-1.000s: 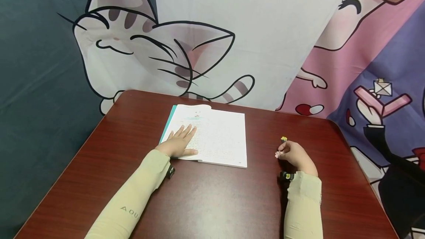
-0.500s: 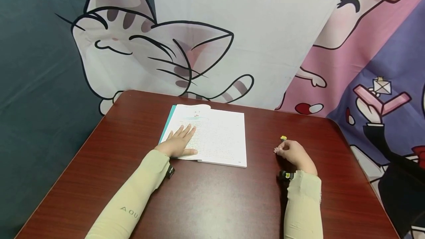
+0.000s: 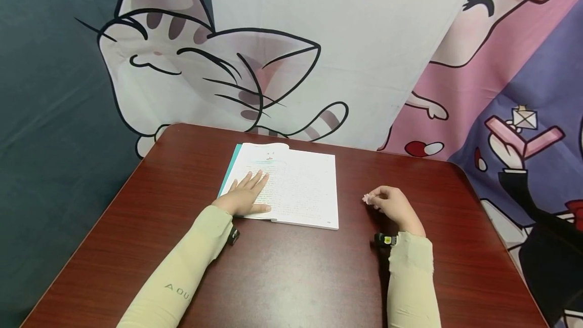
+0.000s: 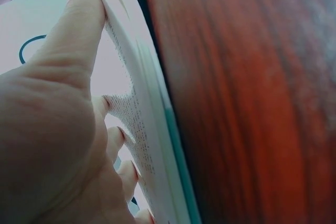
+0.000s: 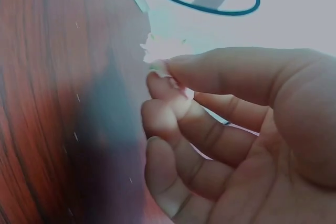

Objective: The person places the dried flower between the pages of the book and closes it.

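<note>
Head view: the left hand, spread, rests on one open paper book; the right hand pinches one frilly pinkish piece above the wood-grained surface.

Lying open, flat on table: book, white printed pages, teal cover edge, left page under left hand. Pinched in right hand, right of book: small pale-pink flower.

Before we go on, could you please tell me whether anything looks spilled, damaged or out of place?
Nothing stands out: the book lies open under the left hand, and the right hand pinches a small pale pink flower.
</note>
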`<state>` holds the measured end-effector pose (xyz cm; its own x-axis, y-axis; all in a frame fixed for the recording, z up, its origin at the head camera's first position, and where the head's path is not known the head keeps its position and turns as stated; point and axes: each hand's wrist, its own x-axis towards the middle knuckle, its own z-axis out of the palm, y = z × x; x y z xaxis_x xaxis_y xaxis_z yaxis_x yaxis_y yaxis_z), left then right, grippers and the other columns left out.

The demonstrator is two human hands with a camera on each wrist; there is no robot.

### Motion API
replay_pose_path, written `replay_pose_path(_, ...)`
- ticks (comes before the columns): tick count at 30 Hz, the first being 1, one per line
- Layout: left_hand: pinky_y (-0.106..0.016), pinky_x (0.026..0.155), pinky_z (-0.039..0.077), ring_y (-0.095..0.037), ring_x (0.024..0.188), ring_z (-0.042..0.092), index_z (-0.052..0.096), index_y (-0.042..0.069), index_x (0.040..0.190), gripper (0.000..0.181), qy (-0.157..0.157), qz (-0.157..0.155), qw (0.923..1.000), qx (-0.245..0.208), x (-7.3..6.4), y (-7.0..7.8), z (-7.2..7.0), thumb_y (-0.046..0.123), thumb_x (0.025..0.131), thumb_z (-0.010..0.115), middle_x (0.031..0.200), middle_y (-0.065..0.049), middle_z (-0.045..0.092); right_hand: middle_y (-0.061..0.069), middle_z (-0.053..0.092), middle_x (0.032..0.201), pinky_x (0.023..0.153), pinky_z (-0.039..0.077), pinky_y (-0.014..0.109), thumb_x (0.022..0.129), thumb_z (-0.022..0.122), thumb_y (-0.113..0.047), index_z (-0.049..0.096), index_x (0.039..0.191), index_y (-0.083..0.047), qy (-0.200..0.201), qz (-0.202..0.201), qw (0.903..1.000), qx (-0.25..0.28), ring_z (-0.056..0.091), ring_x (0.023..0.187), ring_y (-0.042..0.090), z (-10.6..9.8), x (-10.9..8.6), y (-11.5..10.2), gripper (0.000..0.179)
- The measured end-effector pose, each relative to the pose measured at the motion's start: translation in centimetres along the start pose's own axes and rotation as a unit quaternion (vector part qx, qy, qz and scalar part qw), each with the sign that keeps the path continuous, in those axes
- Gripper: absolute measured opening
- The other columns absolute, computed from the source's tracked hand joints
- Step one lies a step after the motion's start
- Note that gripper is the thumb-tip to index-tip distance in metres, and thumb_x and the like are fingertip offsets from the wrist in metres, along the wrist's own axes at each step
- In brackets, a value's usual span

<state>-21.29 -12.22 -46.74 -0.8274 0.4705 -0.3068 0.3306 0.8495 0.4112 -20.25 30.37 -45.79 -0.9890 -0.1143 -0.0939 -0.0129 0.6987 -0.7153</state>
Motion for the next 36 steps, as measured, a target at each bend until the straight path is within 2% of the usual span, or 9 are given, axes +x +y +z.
replay_pose_path(8, -0.066, 0.119, 0.001, -0.04, 0.155, -0.003, 0.007, 0.009, 0.164, 0.095, 0.0, 0.001, 1.0, -0.001, -0.1, 0.0, -0.1, 0.056, 0.099, 0.057, 0.17, -0.015, 0.0, 0.015, 0.072, 0.091, 0.064, 0.055, 0.028, 0.094, 0.066, -0.002, 0.069, 0.096, 0.005, 0.043, -0.002, 0.9973, 0.059, 0.062, 0.071, 0.019, 1.7, 0.9, -1.0, 0.008)
replay_pose_path(16, -0.066, 0.119, 0.002, -0.04, 0.155, -0.003, 0.007, 0.008, 0.164, 0.095, 0.002, 0.001, 1.0, -0.003, -0.2, 0.1, -0.2, 0.055, 0.099, 0.057, 0.17, -0.016, 0.0, 0.01, 0.071, 0.086, 0.066, 0.056, 0.029, 0.093, 0.072, -0.011, 0.068, 0.096, 0.002, 0.07, 0.018, 0.9923, 0.101, 0.061, 0.071, 0.017, 3.2, 1.3, -2.4, 0.014)
replay_pose_path(20, -0.067, 0.119, 0.002, -0.041, 0.155, -0.003, 0.007, 0.008, 0.164, 0.094, 0.002, 0.001, 1.0, -0.002, -0.2, 0.2, -0.2, 0.055, 0.099, 0.058, 0.17, -0.016, 0.001, 0.009, 0.068, 0.083, 0.067, 0.056, 0.028, 0.094, 0.073, -0.014, 0.068, 0.096, 0.0, 0.085, 0.034, 0.9871, 0.132, 0.061, 0.071, 0.016, 3.9, 1.5, -3.0, 0.015)
replay_pose_path(25, -0.067, 0.119, 0.002, -0.041, 0.154, -0.003, 0.007, 0.008, 0.164, 0.095, -0.001, 0.001, 1.0, -0.003, -0.2, 0.2, -0.2, 0.055, 0.099, 0.057, 0.17, -0.016, 0.0, 0.011, 0.068, 0.083, 0.066, 0.056, 0.027, 0.093, 0.074, -0.014, 0.069, 0.098, 0.002, 0.106, 0.034, 0.9804, 0.162, 0.062, 0.07, 0.017, 5.1, 1.8, -3.6, 0.018)
replay_pose_path(31, -0.066, 0.119, 0.001, -0.041, 0.155, -0.004, 0.006, 0.008, 0.164, 0.095, -0.005, -0.002, 1.0, -0.001, -0.2, 0.2, -0.2, 0.054, 0.099, 0.057, 0.17, -0.016, -0.001, 0.011, 0.069, 0.085, 0.067, 0.055, 0.024, 0.095, 0.072, -0.011, 0.069, 0.101, 0.003, 0.108, 0.046, 0.9732, 0.197, 0.062, 0.072, 0.017, 6.1, 2.5, -4.4, 0.016)
replay_pose_path(36, -0.065, 0.119, 0.001, -0.04, 0.155, -0.004, 0.006, 0.008, 0.164, 0.095, -0.005, -0.004, 1.0, -0.001, -0.2, 0.2, -0.2, 0.054, 0.099, 0.058, 0.17, -0.015, -0.001, 0.009, 0.069, 0.085, 0.067, 0.055, 0.024, 0.096, 0.07, -0.011, 0.07, 0.103, 0.003, 0.094, 0.05, 0.9723, 0.208, 0.061, 0.073, 0.017, 6.7, 3.5, -5.3, 0.016)
